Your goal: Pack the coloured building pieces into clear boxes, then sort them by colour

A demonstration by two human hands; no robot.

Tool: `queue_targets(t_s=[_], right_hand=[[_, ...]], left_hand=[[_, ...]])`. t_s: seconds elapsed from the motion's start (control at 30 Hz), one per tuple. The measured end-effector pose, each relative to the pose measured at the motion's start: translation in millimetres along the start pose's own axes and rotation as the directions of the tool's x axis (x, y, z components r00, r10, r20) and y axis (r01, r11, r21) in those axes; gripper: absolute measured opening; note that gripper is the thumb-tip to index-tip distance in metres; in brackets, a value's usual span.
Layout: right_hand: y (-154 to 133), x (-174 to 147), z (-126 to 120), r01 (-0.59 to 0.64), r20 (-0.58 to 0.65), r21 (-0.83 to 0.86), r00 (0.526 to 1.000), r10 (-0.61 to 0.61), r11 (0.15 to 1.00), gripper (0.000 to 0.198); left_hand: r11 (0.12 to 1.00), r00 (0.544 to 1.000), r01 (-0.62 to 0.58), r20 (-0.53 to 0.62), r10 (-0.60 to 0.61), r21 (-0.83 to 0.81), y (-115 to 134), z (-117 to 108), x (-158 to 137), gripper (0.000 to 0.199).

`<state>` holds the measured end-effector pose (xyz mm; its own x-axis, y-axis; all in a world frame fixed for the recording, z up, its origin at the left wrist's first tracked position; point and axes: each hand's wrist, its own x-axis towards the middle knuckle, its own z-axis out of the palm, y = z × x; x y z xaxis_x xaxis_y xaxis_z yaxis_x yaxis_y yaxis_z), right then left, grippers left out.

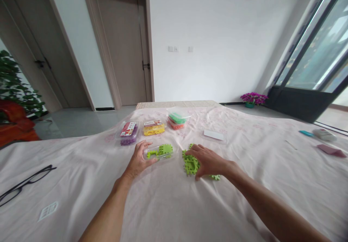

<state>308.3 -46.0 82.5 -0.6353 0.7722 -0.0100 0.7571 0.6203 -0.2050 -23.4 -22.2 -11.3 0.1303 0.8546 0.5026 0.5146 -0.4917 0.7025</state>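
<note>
My left hand (139,161) grips the left end of a clear plastic box (175,149), with fingers at its far side and the thumb at its near side. Inside the box lie a few bright green interlocking puzzle pieces (165,150). To the right of it, my right hand (208,160) is spread over more green interlocking pieces (191,165) on the cloth. Its fingertips touch them at the far side, while the thumb points down at the near side. The palm hides part of these pieces, and a small green end (215,177) sticks out below the wrist.
Behind my hands stand a box of purple pieces (128,133), a box of yellow pieces (153,127) and a box with green and orange pieces (177,120). A clear lid with a white label (213,135) lies right. Glasses (27,184) rest on the pink cloth (168,205) at left.
</note>
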Motion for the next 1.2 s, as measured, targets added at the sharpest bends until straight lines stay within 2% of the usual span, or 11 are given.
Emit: queue_targets(t_s=[0.17, 0.3, 0.53, 0.67, 0.8, 1.03, 1.2], right_hand=[[-5, 3, 3, -0.064, -0.031, -0.011, 0.998, 0.063, 0.998, 0.056], [-8, 9, -3, -0.091, -0.041, 0.016, 0.995, 0.092, 0.996, 0.055], [-16, 0, 6, -0.258, -0.132, -0.167, 0.962, 0.238, 0.952, 0.049], [-20, -3, 18, -0.252, -0.127, -0.238, 0.966, 0.227, 0.938, 0.041], [-21, -1, 19, -0.218, -0.142, -0.243, 0.972, 0.188, 0.945, 0.036], [-11, -1, 16, -0.184, -0.125, -0.179, 0.979, 0.163, 0.967, 0.053], [-15, -3, 22, -0.181, -0.123, -0.223, 0.98, 0.157, 0.958, 0.056]], left_hand=[[1.0, 1.0, -0.002, -0.006, 0.002, 0.01, 0, 0, 0, 0.061], [1.0, 1.0, -0.001, 0.0, 0.001, -0.009, -2, 1, 0, 0.062], [1.0, 1.0, -0.016, -0.009, 0.016, -0.001, -8, 2, 0, 0.063], [1.0, 1.0, 0.012, -0.009, -0.012, -0.014, -2, 2, -1, 0.062], [1.0, 1.0, 0.019, -0.015, -0.019, -0.017, 2, 2, -1, 0.062], [0.999, 1.0, 0.008, -0.03, -0.009, -0.033, -3, 2, -1, 0.064], [0.998, 0.999, 0.014, -0.028, -0.016, -0.064, -6, 3, -1, 0.062]])
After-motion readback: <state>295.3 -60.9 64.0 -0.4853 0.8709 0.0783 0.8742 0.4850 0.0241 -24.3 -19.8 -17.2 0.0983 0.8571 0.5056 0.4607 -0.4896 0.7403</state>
